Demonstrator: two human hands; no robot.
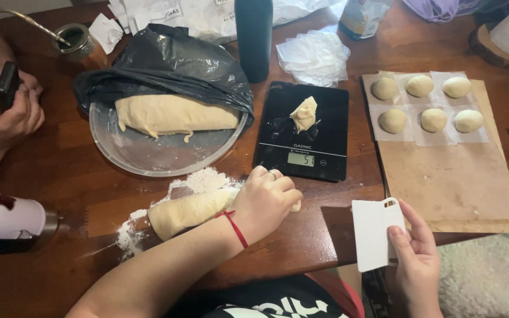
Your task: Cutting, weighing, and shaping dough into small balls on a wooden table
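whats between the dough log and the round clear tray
Only a patch of loose flour on bare wooden table, seen in the head view.

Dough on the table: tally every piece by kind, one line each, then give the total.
Dough balls on the paper squares: 6
Dough log under the left hand: 1
Dough slab on the round tray: 1
Small dough piece on the black scale: 1
Total: 9
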